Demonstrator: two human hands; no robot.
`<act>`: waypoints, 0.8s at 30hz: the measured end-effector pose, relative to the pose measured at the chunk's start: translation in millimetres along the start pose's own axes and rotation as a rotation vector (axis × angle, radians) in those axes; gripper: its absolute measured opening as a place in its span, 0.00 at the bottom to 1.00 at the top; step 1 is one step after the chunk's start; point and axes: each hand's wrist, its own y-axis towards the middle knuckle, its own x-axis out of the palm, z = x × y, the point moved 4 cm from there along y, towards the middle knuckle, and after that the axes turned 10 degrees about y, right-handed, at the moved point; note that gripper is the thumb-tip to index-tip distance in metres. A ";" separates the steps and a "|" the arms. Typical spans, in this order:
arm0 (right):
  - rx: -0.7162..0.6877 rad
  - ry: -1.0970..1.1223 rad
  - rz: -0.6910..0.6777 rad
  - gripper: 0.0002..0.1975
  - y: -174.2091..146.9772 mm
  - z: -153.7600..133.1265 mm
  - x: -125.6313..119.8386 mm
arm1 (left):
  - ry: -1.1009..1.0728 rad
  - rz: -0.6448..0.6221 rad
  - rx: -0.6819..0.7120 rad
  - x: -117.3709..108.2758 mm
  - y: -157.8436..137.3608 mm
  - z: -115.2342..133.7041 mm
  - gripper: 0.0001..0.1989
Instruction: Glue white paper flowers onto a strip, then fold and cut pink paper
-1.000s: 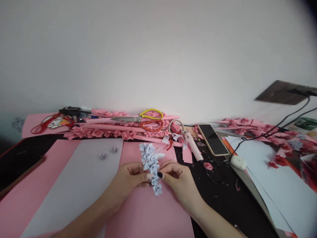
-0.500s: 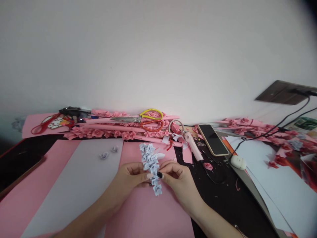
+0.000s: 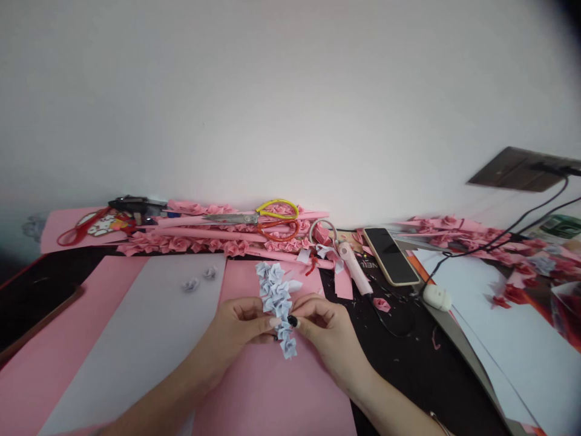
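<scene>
Dark table [image 3: 422,363] with a pink sheet [image 3: 272,387] under the hands, white sheet [image 3: 136,327] to its left. Farther back: pink paper flowers [image 3: 181,244] with scissors [image 3: 256,219] on top, phone [image 3: 393,257] off to the right, then pale wall [image 3: 290,109]. Pale blue flower cluster [image 3: 278,297] is between both hands: left hand [image 3: 242,324] clamped on its lower part, right hand [image 3: 324,321] pinching the opposite edge. Lowest bloom pokes out nearside; most run past the fingertips wallward.

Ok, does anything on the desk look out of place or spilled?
A single pink paper rose lies loose on the dark desk, away from the pink bunches by the wall, with paper scraps strewn nearby. Nothing looks spilled.
</scene>
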 end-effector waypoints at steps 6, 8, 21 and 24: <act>-0.004 0.011 0.001 0.04 -0.3 -2.2 0.8 | -0.017 -0.001 0.012 0.0 0.2 -0.7 0.06; -0.007 0.019 0.001 0.04 -0.3 -2.6 1.1 | -0.017 0.000 0.012 0.2 0.3 -0.2 0.06; 0.004 0.025 -0.003 0.04 0.2 -1.0 1.8 | -0.022 -0.015 0.004 1.0 -1.3 -0.9 0.05; -0.004 0.039 -0.001 0.04 0.3 -1.1 2.1 | -0.027 -0.016 0.012 1.1 -1.1 -1.2 0.05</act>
